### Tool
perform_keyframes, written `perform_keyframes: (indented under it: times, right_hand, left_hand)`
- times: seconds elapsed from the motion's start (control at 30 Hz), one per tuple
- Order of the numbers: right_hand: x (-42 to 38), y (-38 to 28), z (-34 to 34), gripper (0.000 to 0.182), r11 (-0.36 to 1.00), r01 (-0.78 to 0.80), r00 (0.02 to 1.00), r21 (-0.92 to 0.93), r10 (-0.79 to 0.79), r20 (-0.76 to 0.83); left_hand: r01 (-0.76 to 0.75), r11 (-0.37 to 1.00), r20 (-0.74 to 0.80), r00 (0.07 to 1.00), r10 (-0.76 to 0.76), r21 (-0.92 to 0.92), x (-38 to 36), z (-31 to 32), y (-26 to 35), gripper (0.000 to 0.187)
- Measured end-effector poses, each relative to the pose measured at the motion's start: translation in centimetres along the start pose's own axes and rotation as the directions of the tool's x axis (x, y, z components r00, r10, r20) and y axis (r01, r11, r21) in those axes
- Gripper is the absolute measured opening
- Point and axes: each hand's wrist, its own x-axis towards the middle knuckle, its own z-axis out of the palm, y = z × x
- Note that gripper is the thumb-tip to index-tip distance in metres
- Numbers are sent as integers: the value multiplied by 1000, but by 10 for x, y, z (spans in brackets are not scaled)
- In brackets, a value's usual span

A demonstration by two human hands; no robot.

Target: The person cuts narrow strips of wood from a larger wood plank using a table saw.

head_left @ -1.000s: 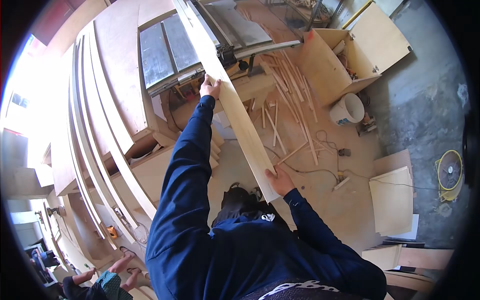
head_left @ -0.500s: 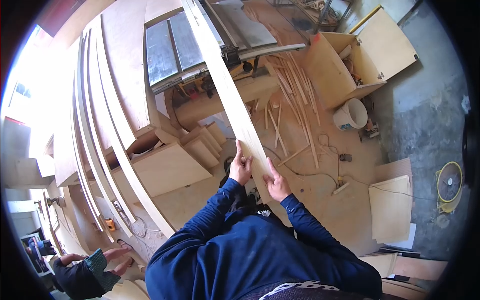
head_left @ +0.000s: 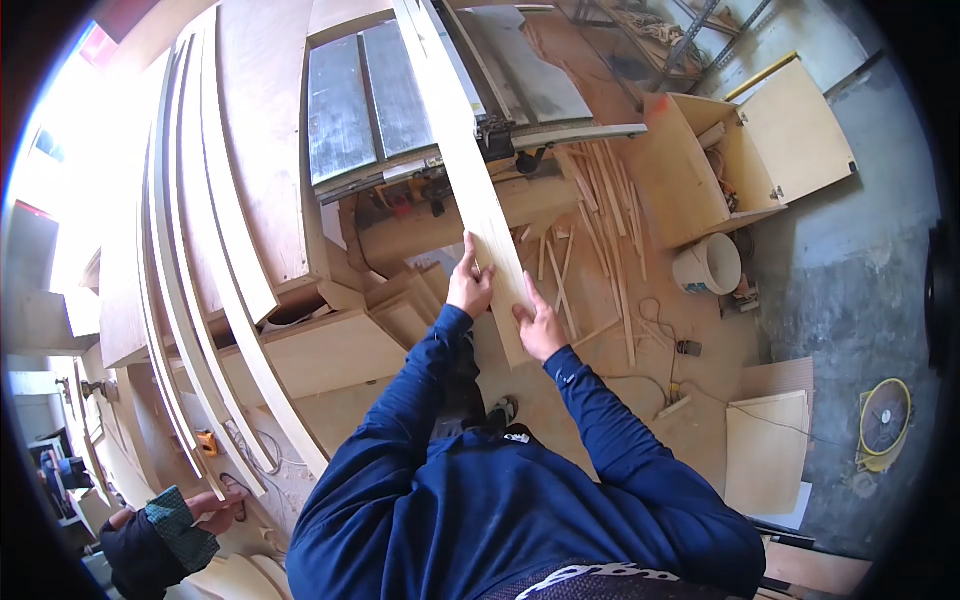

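Note:
A long pale wooden board (head_left: 478,195) runs away from me onto a table saw (head_left: 340,105), lying beside the saw's rip fence (head_left: 495,138). At its left edge, near the close end, my left hand (head_left: 469,287) grips it with the index finger stretched along the wood. My right hand (head_left: 541,326) holds the right edge a little nearer to me, its thumb and fingers on the board. The board's near end sticks out just below both hands. The undersides of the hands' grip are hidden, and the saw blade cannot be made out.
Long wooden strips (head_left: 215,240) lean on the left over a plywood bench. Scrap offcuts (head_left: 610,235) litter the floor at right, near a white bucket (head_left: 708,262) and an open plywood cabinet (head_left: 690,170). A cable (head_left: 650,325) crosses the floor. Another person (head_left: 165,540) is at lower left.
Both hands have pushed forward, away from my body, and the board has slid farther onto the saw with them. The other person has shifted toward the lower left edge.

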Motion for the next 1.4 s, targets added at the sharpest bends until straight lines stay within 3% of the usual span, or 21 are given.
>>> perform_keyframes:
  times: [0.1,0.23,0.3,0.4,0.43,0.5,0.53,0.63,0.67,0.7,0.73,0.77,0.83,1.0,1.03,1.17,1.2,1.23,1.27,1.33,1.4]
  right_hand:
    - [48,7,12,64,993,101,992,-54,-105,-70]
    - [102,-2,18,63,994,96,993,-54,-99,-65]
    - [124,-10,21,62,983,167,979,-76,-175,-108]
    - [162,-15,25,64,989,132,985,-71,-140,-105]
    - [175,-17,26,65,994,87,992,-71,-93,-86]
    - [193,-29,26,66,996,75,993,-47,-79,-91]
    - [202,-35,26,65,995,74,990,-60,-80,-112]
    - [215,-52,24,71,994,29,996,-104,-37,-78]
    - [225,-57,27,78,988,-102,989,-119,88,-117]
    - [234,-61,27,85,965,-231,965,-128,210,-157]
    - [236,-68,22,95,973,-216,975,-85,210,-77]
    - [244,-67,25,95,974,-212,976,-80,206,-78]
    - [260,-60,35,95,979,-197,962,-54,182,-202]
    - [271,-79,22,98,961,-274,959,-39,270,-83]
    - [267,-78,23,98,960,-276,959,-42,272,-81]
    - [249,-69,8,90,979,-197,959,-48,182,-217]
    - [237,-63,-1,90,968,91,947,-236,-157,-279]
    - [226,-59,-7,89,835,347,832,-427,-484,-270]
    - [206,-64,-14,89,833,346,832,-431,-485,-269]
    - [170,-89,-33,61,313,539,762,-782,-576,295]
    - [187,-67,-20,46,200,546,714,-814,-619,327]
  left_hand:
    - [-130,990,-48,990,132,54,46,-11,-4,77]
    - [-34,996,-11,999,35,80,95,-27,2,76]
    - [-42,996,-19,999,41,-75,123,-28,-8,74]
    - [-48,995,-39,998,52,91,156,-40,-2,74]
    - [42,994,-14,999,-41,100,164,-44,3,73]
    - [-105,948,-132,980,150,300,183,-45,2,72]
    - [-61,935,-165,978,125,349,189,-46,3,67]
    - [12,898,-178,981,74,441,183,-53,26,61]
    - [7,865,-90,995,44,501,178,-54,20,53]
    - [-95,844,-173,961,217,528,162,-47,11,43]
    - [-338,793,-209,844,493,507,142,-42,7,36]
    - [-484,682,106,850,517,548,126,-53,20,38]
    - [-470,840,112,882,457,272,93,-50,14,48]
    - [-541,634,134,808,573,553,96,-53,0,53]
    - [-399,644,111,891,439,653,93,-48,-2,50]
    - [-322,597,57,907,418,734,96,-40,-5,51]
    - [-288,573,49,917,395,767,96,-41,-5,50]
    - [-290,575,48,916,397,765,97,-41,-5,50]
    - [-292,568,46,912,407,770,98,-40,-8,51]
    - [-289,568,32,908,418,771,102,-40,-7,51]
    - [-303,533,47,897,440,790,98,-41,-4,51]
